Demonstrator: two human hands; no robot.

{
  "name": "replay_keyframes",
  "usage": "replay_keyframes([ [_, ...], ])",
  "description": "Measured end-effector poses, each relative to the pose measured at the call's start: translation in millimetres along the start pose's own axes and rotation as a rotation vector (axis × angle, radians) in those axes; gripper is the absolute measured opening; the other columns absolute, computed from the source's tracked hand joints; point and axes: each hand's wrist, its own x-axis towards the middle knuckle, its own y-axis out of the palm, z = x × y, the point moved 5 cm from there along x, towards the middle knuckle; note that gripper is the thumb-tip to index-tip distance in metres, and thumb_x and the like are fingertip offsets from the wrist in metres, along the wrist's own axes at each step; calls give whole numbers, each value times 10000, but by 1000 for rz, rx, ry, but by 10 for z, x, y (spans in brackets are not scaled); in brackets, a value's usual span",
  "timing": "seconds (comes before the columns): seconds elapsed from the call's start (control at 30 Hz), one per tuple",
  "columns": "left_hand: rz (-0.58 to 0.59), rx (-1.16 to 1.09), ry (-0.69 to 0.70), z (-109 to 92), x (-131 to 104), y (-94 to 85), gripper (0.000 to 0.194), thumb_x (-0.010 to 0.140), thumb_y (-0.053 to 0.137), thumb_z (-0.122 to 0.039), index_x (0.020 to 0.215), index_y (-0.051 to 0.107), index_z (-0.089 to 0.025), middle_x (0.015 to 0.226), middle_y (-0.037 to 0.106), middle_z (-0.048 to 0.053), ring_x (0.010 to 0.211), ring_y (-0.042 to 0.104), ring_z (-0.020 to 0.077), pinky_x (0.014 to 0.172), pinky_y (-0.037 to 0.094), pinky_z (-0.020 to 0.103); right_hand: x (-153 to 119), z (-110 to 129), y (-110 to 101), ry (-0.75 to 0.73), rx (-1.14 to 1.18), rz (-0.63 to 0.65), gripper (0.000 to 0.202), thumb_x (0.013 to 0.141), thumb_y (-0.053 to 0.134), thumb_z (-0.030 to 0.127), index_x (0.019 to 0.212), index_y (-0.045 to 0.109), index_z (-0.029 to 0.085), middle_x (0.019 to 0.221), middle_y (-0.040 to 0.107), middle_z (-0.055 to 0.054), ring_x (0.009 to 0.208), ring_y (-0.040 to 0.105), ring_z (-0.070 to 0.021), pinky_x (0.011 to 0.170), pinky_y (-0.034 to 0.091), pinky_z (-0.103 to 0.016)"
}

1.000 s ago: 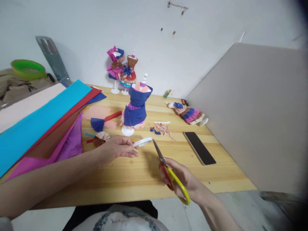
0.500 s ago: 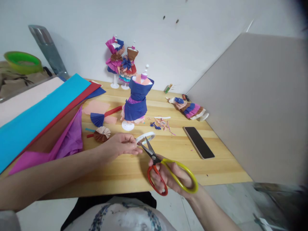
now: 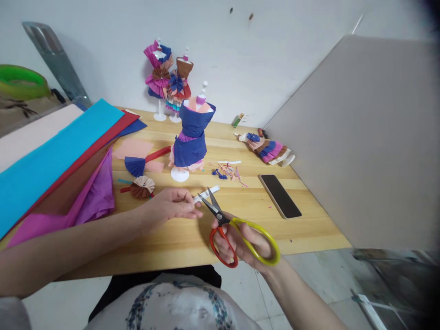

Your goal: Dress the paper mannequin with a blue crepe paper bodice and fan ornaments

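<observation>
Between the thumb and fingers of my left hand [image 3: 177, 204] is a narrow roll of white tape [image 3: 213, 190], now seen edge-on as a band. My right hand [image 3: 237, 243] has its fingers through the handles of scissors [image 3: 219, 216], one red and one yellow. The scissor blades are parted, their tips at the tape close to my left fingertips; whether they touch it I cannot tell. Behind my hands stands a small dress form [image 3: 192, 130] wrapped in blue paper over purple and peach layers. A brown and cream paper rosette [image 3: 142, 187] lies beside my left wrist.
Coloured paper sheets [image 3: 62, 151] cover the table's left side. A blue folded fan [image 3: 134, 166] and paper scraps [image 3: 228, 172] lie near the form. At right are a phone [image 3: 280, 196] and a dressed form lying down [image 3: 266, 149]. Two dressed forms [image 3: 160, 85] stand by the wall.
The white tape has turned from an open ring to a thin edge-on band. My hands and the scissors keep nearly the same pose, while the whole view has shifted slightly.
</observation>
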Motion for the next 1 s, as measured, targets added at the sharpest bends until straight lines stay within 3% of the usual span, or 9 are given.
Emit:
replay_keyframes([
  [0.23, 4, 48, 28, 0, 27, -22, 339, 616, 869, -322, 652, 584, -140, 864, 717, 52, 865, 735, 202, 872, 531, 327, -2, -18, -39, -34, -42, -71, 516, 832, 610, 646, 1055, 540, 187, 626, 481, 45, 477, 405, -76, 456, 344, -205],
  [0.47, 30, 256, 108, -55, 38, -27, 326, 672, 801, -397, 676, 590, -148, 716, 717, 45, 680, 681, 152, 692, 524, 282, -2, 35, -102, -70, -542, -248, 432, 860, 607, 606, 974, 497, 204, 651, 408, 71, 480, 309, -55, 439, 254, -196],
  [0.7, 34, 330, 113, -26, 80, -62, 235, 698, 756, -334, 695, 614, -147, 601, 694, 23, 596, 661, 144, 606, 505, 258, -21, 177, -32, -75, -1014, -359, 229, 857, 598, 400, 876, 478, 205, 674, 334, 65, 602, 295, -100, 545, 265, -241],
  [0.87, 28, 319, 121, -2, 100, -56, 234, 680, 759, -333, 682, 614, -148, 581, 693, 18, 555, 643, 129, 585, 496, 248, -18, 164, 5, -36, -1089, -369, 193, 836, 609, 352, 861, 483, 208, 656, 342, 70, 589, 304, -99, 543, 259, -243],
  [1.0, 27, 305, 146, -76, 76, -30, 247, 673, 760, -348, 672, 610, -152, 581, 693, 17, 553, 642, 125, 575, 484, 240, 24, 114, -3, -72, -957, -332, 223, 837, 625, 378, 874, 485, 209, 668, 331, 66, 599, 298, -101, 549, 272, -242],
])
